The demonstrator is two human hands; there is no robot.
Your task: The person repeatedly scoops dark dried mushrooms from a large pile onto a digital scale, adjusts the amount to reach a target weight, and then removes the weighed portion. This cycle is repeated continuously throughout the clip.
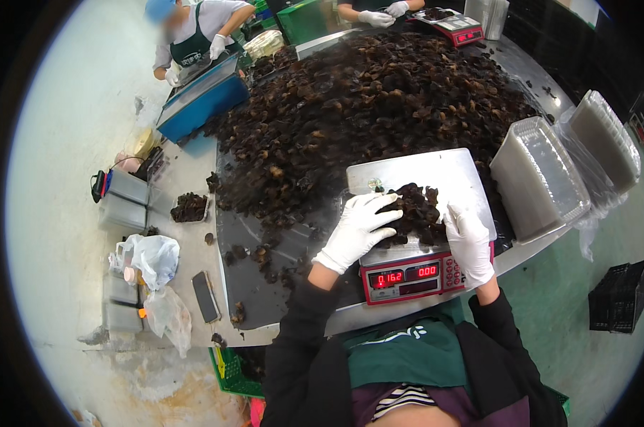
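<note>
A heap of dark wood ear fungus [417, 213] sits on the metal pan [362, 173] of a red digital scale [402, 280] with lit red digits. Its tray is mostly hidden under it; a clear edge shows at the front. My left hand [359, 227], in a white glove, lies against the heap's left side with fingers spread, their tips touching the fungus. My right hand [468, 240], also gloved, is at the heap's right side with fingers partly curled; whether they pinch the tray edge is hidden. Beyond the scale spreads a large pile of wood ear fungus [364, 101].
Stacked clear plastic trays [541, 179] stand at right. A filled tray [190, 207], a phone [206, 297] and plastic bags [153, 259] lie at left. A blue bin [204, 104] tilts at the far left, near a co-worker [199, 37]. Another person's gloved hands [386, 16] work beside a second scale [455, 29].
</note>
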